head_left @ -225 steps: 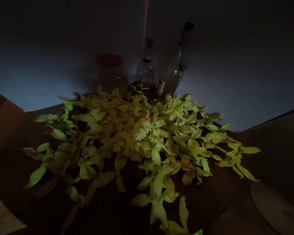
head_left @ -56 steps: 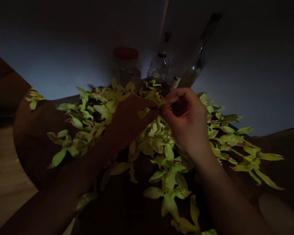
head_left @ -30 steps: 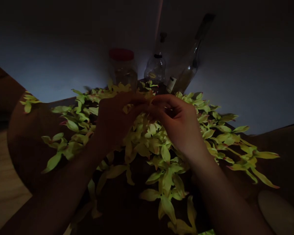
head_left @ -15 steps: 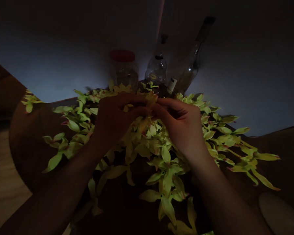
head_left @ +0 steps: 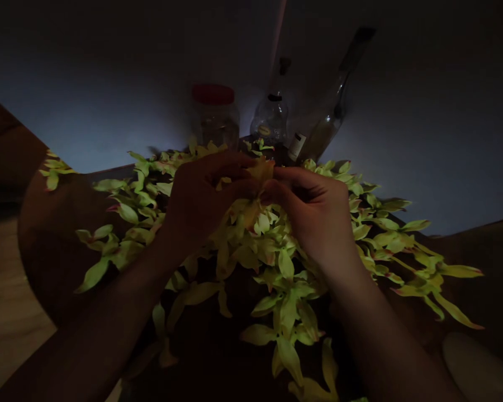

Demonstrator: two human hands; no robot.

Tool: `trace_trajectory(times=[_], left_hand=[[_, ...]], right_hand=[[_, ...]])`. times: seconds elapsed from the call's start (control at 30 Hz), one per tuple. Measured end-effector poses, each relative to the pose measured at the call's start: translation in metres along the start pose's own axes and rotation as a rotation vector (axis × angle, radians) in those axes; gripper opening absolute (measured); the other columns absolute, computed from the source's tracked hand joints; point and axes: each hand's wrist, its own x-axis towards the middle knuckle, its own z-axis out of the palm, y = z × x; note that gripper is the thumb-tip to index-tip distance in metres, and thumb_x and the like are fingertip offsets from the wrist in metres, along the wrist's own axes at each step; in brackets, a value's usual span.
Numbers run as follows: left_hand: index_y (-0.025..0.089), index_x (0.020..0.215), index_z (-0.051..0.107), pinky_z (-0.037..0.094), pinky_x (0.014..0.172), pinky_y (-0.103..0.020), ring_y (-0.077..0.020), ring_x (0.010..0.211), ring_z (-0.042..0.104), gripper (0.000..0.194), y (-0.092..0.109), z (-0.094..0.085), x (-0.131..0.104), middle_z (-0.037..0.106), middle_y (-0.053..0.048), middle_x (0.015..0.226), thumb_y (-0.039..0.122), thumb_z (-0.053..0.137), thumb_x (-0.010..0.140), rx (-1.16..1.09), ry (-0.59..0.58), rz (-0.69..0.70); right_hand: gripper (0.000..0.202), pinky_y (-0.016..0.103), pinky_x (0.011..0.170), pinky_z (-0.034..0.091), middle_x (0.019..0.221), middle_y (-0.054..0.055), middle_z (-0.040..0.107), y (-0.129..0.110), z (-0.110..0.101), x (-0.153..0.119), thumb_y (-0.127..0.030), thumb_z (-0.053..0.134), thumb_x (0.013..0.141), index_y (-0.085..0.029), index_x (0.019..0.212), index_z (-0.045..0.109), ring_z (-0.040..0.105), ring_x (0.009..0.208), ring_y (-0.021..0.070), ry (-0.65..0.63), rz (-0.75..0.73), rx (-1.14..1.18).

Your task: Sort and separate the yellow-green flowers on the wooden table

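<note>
In the dim head view, my left hand (head_left: 205,195) and my right hand (head_left: 318,212) meet over a heap of yellow-green flowers (head_left: 289,296). Both hands pinch one yellowish flower (head_left: 260,170) between thumb and fingers. Its upper petals stand up between my fingertips, and part of it is hidden behind them. Below the fingertips hangs another yellowish petal (head_left: 251,212); whether it belongs to the same flower I cannot tell. Loose flowers with long pointed petals, some pink-tipped, lie spread around and beneath both wrists.
Against the wall at the back stand a clear jar with a red lid (head_left: 213,95), a rounded glass bottle (head_left: 270,117) and a tall, slanting bottle (head_left: 322,131). The dark round tabletop (head_left: 46,240) ends at the left. A pale rounded object (head_left: 478,363) shows at lower right.
The whole view has shifted slightly. The fingertips of my hands are a little farther apart, and more of the pinched flower shows between them.
</note>
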Motion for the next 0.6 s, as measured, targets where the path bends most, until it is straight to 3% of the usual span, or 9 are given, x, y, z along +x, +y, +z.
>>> trace_trajectory(times=[0.13,0.27,0.37,0.47,0.6], left_hand=[[0.021,0.094,0.069,0.051,0.067,-0.021,-0.0116,0.080,0.068,0.018,-0.006,0.002,-0.001,0.072,0.002,0.091,0.029,0.082,0.085,0.209,-0.006,0.197],[0.021,0.099,0.068,0.055,0.087,-0.032,-0.0192,0.100,0.069,0.012,-0.008,0.005,-0.003,0.075,-0.003,0.107,0.031,0.072,0.093,0.311,-0.069,0.369],[0.022,0.094,0.070,0.054,0.079,-0.033,-0.0191,0.089,0.068,0.005,-0.002,0.001,-0.001,0.075,-0.002,0.101,0.027,0.070,0.093,0.308,0.036,0.235],[0.023,0.091,0.072,0.044,0.064,-0.032,-0.0159,0.071,0.061,0.015,0.001,-0.009,0.004,0.072,0.001,0.084,0.033,0.065,0.097,0.359,0.205,0.033],[0.020,0.096,0.069,0.045,0.075,-0.035,-0.0195,0.087,0.063,0.012,-0.006,-0.018,0.011,0.070,-0.003,0.096,0.030,0.063,0.099,0.369,0.339,0.073]], right_hand=[[0.011,0.024,0.061,0.052,0.074,-0.001,0.070,0.003,-0.001,0.000,-0.027,0.072,0.088,-0.020,0.082,0.078,0.067,0.072,0.0144,0.020,0.002,-0.036],[0.009,0.025,0.060,0.049,0.072,-0.001,0.068,0.005,0.000,0.000,-0.022,0.070,0.087,-0.020,0.080,0.076,0.064,0.069,0.0134,0.044,-0.021,-0.093],[0.007,0.025,0.059,0.047,0.073,-0.001,0.068,0.004,0.000,0.000,-0.019,0.070,0.085,-0.021,0.082,0.076,0.061,0.066,0.0129,0.111,-0.040,-0.132],[0.006,0.026,0.057,0.046,0.071,-0.001,0.066,0.000,-0.003,0.003,-0.019,0.069,0.086,-0.021,0.082,0.074,0.058,0.062,0.0124,0.204,-0.029,-0.149],[0.005,0.026,0.054,0.042,0.073,-0.001,0.062,-0.003,-0.009,0.006,-0.022,0.066,0.090,-0.022,0.086,0.070,0.053,0.060,0.0109,0.276,-0.013,-0.159]])
